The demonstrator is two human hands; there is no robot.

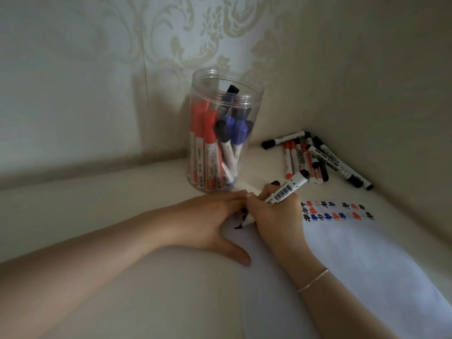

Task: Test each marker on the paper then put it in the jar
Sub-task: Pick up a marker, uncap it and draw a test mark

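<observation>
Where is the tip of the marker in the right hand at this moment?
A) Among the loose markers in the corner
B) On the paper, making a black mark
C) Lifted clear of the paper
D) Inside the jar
B: the right hand grips the marker with its tip down on the paper, at a fresh black mark, while the left hand rests flat beside it.

Cream surface (pixel 85 216) fills lower frame, meets patterned wall at back & plain wall at right. Clear jar (pixel 223 133) stands upright at center, near back corner, w/ red, blue & black markers inside. Loose pile of markers (pixel 315 157) lies right of jar, in the corner. White paper (pixel 367 265) lies flat at lower right, w/ rows of red, blue & black marks (pixel 337 211) along its top edge. Left hand (pixel 210 216) rests flat across paper's left edge.
</observation>
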